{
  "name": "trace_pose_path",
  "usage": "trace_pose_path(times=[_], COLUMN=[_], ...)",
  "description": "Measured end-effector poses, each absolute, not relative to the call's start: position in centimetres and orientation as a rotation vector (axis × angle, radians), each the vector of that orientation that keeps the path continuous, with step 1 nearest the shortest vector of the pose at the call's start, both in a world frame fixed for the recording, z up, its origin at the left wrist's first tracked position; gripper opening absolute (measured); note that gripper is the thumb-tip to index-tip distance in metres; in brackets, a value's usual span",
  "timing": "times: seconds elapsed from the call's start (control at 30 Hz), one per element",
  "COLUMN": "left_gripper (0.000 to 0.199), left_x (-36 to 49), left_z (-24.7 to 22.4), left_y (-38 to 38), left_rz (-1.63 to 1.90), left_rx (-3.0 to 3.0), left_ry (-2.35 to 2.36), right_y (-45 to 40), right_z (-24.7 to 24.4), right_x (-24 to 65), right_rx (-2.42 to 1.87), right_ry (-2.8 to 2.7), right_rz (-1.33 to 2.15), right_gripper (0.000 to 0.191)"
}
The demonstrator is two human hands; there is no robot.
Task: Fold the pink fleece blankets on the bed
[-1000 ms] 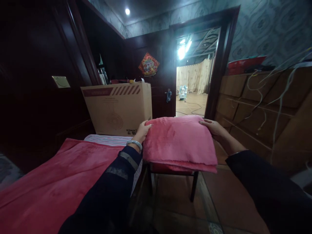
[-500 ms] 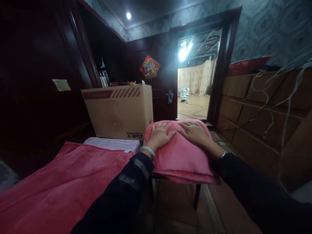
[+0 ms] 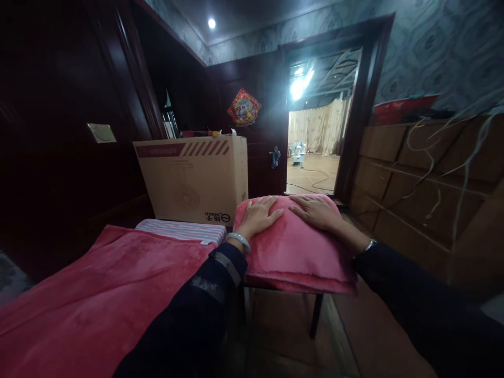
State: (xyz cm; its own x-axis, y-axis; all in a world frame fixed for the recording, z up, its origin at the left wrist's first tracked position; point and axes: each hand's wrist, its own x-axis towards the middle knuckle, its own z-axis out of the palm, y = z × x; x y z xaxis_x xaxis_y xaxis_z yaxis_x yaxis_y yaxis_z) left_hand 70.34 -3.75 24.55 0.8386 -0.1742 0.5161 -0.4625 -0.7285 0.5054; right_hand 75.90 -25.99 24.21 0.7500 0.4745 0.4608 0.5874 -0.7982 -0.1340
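pink folded cloth [image 3: 297,252] | left hand [image 3: 258,216], right hand [image 3: 317,211] atop | support [image 3: 316,315] mostly hidden

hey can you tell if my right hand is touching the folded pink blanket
Touching. The head view shows the right hand palm down on the folded pink blanket, fingers lying along its top with no visible gap.

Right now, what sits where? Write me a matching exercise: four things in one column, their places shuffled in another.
1 folded pink fleece blanket
2 tan cardboard box
3 red diamond-shaped decoration
4 shallow red container

A on the dark door
B under left hand and right hand
C atop the brown wooden cabinet
D beyond the striped cloth

Pairs: 1-B; 2-D; 3-A; 4-C
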Motion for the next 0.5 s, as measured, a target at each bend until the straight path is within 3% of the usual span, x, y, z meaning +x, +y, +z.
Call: trace_pose_path(times=[0.1, 0.2, 0.33, 0.5], left_gripper=[0.036, 0.037, 0.036, 0.034], left_x=[70.7, 71.0, 70.9, 71.0], left_z=[25.6, 25.7, 24.1, 23.0], left_y=[-3.0, -2.6, -2.7, -2.6], left_rz=[0.643, 0.765, 0.707, 0.746], left_rx=[2.190, 2.305, 2.538, 2.485], left_ry=[-0.383, -0.232, -0.276, -0.313], right_y=[-24.2, -20.5, -17.7, -21.9], right_z=[26.5, 27.6, 26.5, 24.5], right_x=[75.2, 73.9, 73.0, 74.0], right_rx=[-2.729, -2.729, -2.859, -2.790], right_ry=[-0.801, -0.953, -0.988, -0.826], right_rz=[-0.539, -0.613, -0.605, -0.772], right_gripper=[0.062, 0.055, 0.046, 0.051])
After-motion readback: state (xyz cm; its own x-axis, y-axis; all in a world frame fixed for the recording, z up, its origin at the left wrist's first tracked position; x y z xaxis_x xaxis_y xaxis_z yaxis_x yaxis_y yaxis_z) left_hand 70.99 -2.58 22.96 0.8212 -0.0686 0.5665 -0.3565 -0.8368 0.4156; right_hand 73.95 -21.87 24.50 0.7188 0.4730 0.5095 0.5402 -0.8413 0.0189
